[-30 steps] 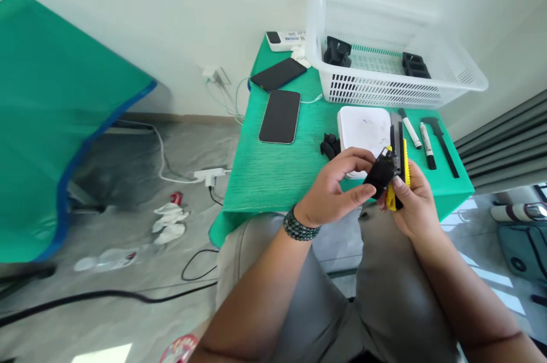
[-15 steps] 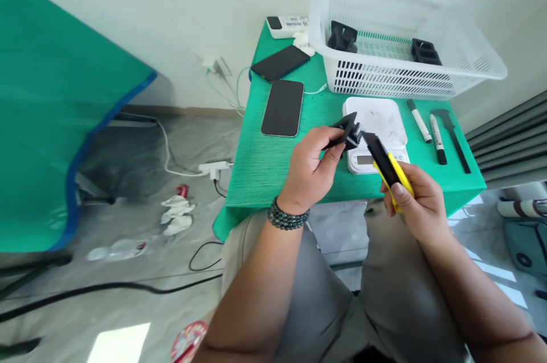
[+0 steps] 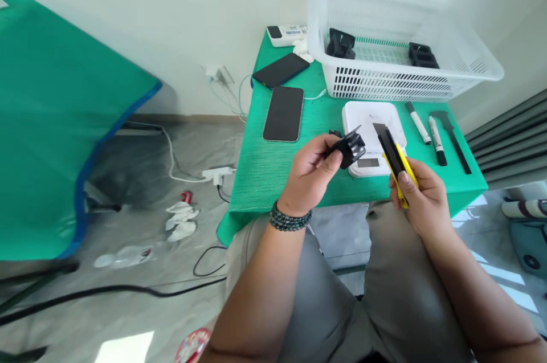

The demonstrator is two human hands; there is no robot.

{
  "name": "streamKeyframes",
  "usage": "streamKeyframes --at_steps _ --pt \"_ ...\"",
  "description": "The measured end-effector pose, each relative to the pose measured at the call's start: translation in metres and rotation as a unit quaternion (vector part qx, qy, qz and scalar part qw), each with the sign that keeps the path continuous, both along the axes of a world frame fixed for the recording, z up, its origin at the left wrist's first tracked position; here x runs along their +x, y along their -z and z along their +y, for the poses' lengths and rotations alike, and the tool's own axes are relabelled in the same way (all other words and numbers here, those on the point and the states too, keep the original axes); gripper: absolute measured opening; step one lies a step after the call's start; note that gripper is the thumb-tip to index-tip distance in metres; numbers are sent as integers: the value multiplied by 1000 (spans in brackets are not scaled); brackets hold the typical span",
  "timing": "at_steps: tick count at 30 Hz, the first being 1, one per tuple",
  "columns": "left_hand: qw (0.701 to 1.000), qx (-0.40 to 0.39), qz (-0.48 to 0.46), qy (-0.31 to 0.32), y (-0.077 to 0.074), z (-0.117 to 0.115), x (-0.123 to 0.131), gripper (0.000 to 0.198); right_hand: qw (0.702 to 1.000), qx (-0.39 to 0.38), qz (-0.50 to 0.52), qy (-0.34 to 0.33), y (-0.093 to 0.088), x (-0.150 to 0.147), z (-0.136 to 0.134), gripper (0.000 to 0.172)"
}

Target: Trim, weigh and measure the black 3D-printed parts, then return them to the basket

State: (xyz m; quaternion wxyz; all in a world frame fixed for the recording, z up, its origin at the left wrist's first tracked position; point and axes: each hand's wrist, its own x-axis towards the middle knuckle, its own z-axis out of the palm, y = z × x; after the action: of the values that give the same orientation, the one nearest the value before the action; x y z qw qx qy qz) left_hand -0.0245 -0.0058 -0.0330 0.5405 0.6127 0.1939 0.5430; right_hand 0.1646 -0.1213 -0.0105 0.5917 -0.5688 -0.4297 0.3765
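Observation:
My left hand (image 3: pixel 314 166) is closed round a small black plastic part (image 3: pixel 352 149), held above the table's near edge beside the scale. The part's kind is unclear, and my fingers hide some of it. In my right hand (image 3: pixel 421 189) is a yellow and black utility knife (image 3: pixel 394 160), its blade pointing up and away from me. A gap separates the blade from the black part. Behind both hands lies a white digital scale (image 3: pixel 356 115) with dark specks on its platform.
A white plastic basket (image 3: pixel 388 81) at the back holds two black parts. Two phones lie at left, one a dark phone (image 3: pixel 284 113). Two markers, one a white marker (image 3: pixel 437 141), and a black scraper-like tool (image 3: pixel 457 143) lie at right on the green-covered table (image 3: pixel 256 186).
My left hand has turned the black part, showing more of its ribbed side. The utility knife has drawn back slightly to the right, away from the part, and stands more upright.

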Motion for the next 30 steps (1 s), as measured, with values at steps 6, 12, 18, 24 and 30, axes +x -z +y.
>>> streamKeyframes --at_steps 6,12,18,24,30 --pt "989 -107 -87 48 4 -5 6 58 1000 3 6 -25 -3 -5 -5 42" --pt "994 -66 -53 66 0 -5 4 38 998 16 32 -50 -3 -7 -6 42" --pt "998 -13 34 46 -13 -5 -3 33 995 4 46 -89 0 -5 -11 42" --pt "990 117 62 52 -18 -7 -12 24 995 -5 60 -79 0 2 -9 37" --pt "978 160 47 129 -20 -12 -19 24 997 -39 55 35 -5 6 5 41"
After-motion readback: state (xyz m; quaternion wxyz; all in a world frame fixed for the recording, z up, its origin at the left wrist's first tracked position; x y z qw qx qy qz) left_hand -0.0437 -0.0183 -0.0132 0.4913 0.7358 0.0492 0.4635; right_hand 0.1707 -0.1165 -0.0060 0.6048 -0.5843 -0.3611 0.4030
